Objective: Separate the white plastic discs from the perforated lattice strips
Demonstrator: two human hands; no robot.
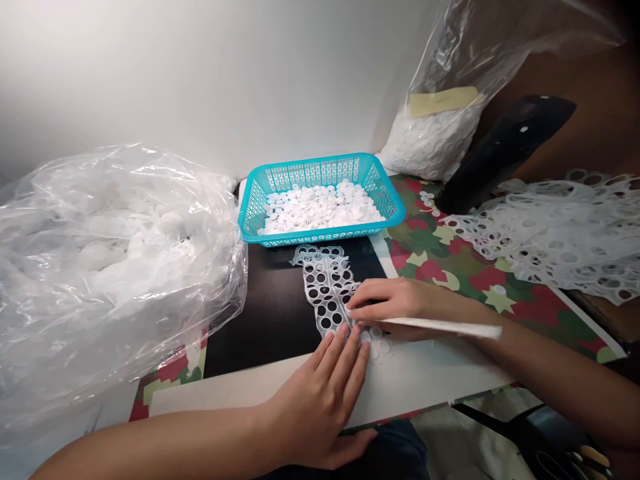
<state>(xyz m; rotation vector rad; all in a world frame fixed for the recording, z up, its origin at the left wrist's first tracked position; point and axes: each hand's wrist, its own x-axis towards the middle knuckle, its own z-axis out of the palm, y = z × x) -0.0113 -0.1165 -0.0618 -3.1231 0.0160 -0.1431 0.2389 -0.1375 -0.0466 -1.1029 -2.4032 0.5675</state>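
A pale, translucent sheet (327, 287) with rows of round holes lies on a black board in front of me. My left hand (333, 380) rests on its near end, fingers stretched out and pressing down. Pinched close over the sheet's right edge is my right hand (395, 303), with a slim white stick-like tool (445, 327) running back through it past the wrist. A small white spot shows at its fingertips; whether that is a disc or a nail I cannot tell. Whole white rounds (381, 350) show at the sheet's near end.
Behind the sheet stands a turquoise basket (320, 237) holding many white discs. A large clear plastic bag (115, 267) bulges at left. Punched-out sheets (570, 233) pile up at right, beside a black post (505, 153) and a bag of discs (430, 143).
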